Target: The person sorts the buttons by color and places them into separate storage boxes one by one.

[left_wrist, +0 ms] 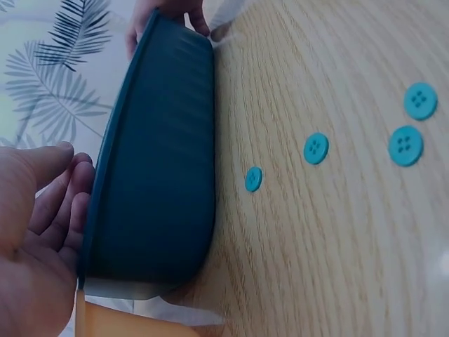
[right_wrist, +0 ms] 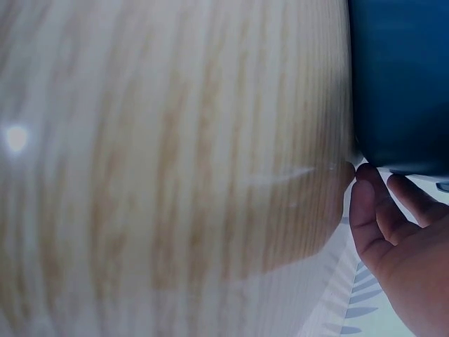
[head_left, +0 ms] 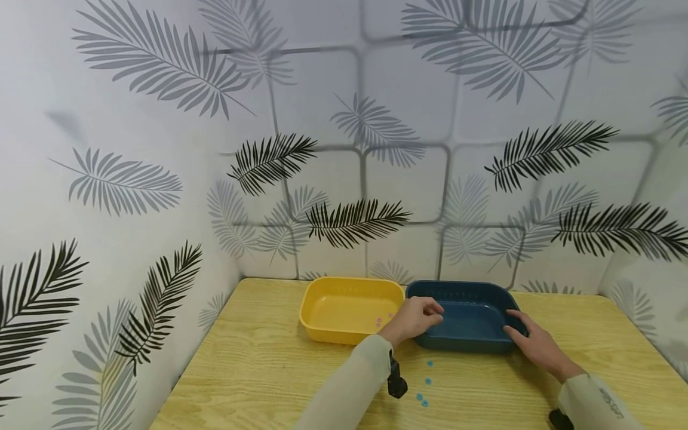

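My left hand (head_left: 416, 316) is over the left end of a dark blue plastic basket (head_left: 467, 343), fingers curled and thumb tip close to the index fingertip. In the left wrist view that hand (left_wrist: 42, 203) overlaps the basket's rim; I cannot tell whether something small sits between its fingertips. At the basket's right end, my right hand (head_left: 537, 343) holds the rim, and the right wrist view shows its fingers (right_wrist: 389, 210) against the outer corner. Several light blue four-hole buttons (left_wrist: 316, 148) lie on the wooden table in front of the basket.
A yellow basket (head_left: 328, 337) stands directly left of the blue one, with a few pink buttons (head_left: 378, 322) inside near its right end. Behind the table (head_left: 252, 358) rises a wall (head_left: 376, 179) with a leaf pattern.
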`<action>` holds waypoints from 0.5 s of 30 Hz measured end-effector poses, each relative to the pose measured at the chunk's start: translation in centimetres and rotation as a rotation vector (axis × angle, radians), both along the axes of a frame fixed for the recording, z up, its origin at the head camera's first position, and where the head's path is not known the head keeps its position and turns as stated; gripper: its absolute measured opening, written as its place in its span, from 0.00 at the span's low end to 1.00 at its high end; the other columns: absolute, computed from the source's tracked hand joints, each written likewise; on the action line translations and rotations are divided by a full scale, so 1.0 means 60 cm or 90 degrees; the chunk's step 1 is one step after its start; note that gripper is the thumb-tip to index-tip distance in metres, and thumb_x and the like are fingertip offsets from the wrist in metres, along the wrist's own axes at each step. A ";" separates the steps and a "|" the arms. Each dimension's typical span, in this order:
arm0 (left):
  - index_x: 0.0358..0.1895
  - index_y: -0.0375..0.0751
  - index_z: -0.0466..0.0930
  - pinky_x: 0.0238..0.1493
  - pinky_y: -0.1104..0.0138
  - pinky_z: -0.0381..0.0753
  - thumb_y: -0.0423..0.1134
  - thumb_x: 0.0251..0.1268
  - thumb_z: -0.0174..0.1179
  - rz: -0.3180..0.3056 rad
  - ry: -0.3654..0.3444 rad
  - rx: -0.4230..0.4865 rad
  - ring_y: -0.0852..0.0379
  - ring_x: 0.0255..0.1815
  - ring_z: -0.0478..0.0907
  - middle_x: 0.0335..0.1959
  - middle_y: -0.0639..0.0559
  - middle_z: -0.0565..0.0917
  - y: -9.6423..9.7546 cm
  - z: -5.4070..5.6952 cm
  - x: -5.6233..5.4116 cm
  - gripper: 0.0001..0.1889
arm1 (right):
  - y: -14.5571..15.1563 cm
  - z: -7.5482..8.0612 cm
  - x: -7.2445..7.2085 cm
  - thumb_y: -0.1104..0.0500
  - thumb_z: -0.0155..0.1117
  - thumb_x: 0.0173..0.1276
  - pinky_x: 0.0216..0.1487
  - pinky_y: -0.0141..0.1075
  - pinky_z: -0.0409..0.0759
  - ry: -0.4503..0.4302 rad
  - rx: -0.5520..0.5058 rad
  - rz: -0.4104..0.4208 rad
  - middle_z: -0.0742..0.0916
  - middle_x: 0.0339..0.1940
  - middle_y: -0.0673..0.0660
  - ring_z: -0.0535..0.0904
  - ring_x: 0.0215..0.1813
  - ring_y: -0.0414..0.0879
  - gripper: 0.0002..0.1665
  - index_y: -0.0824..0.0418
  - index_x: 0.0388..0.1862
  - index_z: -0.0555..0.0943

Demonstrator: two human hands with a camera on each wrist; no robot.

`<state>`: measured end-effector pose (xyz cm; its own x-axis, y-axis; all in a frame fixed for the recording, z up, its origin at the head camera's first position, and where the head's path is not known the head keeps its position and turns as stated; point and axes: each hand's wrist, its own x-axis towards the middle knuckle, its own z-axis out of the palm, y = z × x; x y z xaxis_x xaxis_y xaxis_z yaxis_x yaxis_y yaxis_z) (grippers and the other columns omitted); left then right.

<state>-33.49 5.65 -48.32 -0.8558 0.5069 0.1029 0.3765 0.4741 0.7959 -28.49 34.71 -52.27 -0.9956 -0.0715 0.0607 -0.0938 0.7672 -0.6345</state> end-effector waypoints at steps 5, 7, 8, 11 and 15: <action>0.47 0.43 0.82 0.33 0.74 0.76 0.39 0.67 0.59 -0.040 -0.008 0.011 0.68 0.31 0.76 0.32 0.64 0.79 -0.018 0.004 0.010 0.09 | 0.000 0.000 -0.001 0.43 0.47 0.75 0.56 0.68 0.59 0.002 -0.003 0.002 0.57 0.67 0.82 0.55 0.63 0.79 0.38 0.69 0.70 0.56; 0.48 0.43 0.82 0.34 0.74 0.76 0.40 0.67 0.59 -0.060 -0.006 0.005 0.68 0.32 0.75 0.33 0.65 0.79 -0.028 0.006 0.017 0.10 | 0.000 -0.001 -0.001 0.43 0.47 0.75 0.56 0.68 0.59 0.001 0.000 0.000 0.57 0.67 0.82 0.55 0.63 0.79 0.38 0.69 0.70 0.56; 0.48 0.44 0.82 0.35 0.74 0.76 0.40 0.67 0.59 -0.070 -0.004 0.001 0.68 0.33 0.75 0.33 0.65 0.79 -0.034 0.007 0.021 0.10 | 0.001 -0.001 -0.001 0.43 0.47 0.75 0.55 0.68 0.59 -0.001 0.002 0.000 0.57 0.67 0.82 0.55 0.63 0.79 0.38 0.69 0.70 0.56; 0.47 0.45 0.82 0.35 0.75 0.76 0.40 0.67 0.59 -0.101 0.003 -0.015 0.70 0.33 0.75 0.34 0.66 0.80 -0.050 0.011 0.033 0.09 | 0.002 0.000 -0.002 0.43 0.46 0.75 0.55 0.68 0.60 -0.007 0.005 -0.001 0.57 0.67 0.82 0.55 0.63 0.79 0.39 0.69 0.70 0.55; 0.45 0.40 0.83 0.36 0.76 0.76 0.38 0.66 0.60 -0.163 0.007 -0.032 0.69 0.33 0.77 0.33 0.64 0.82 -0.069 0.013 0.044 0.09 | 0.002 0.001 -0.003 0.42 0.46 0.75 0.55 0.68 0.60 -0.014 0.007 0.000 0.56 0.67 0.82 0.55 0.63 0.79 0.40 0.69 0.71 0.55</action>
<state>-30.83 1.50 -47.52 -0.6984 0.7111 0.0816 0.4980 0.4009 0.7690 -28.70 34.81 -52.18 -0.9966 -0.0727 0.0374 -0.0801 0.7741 -0.6279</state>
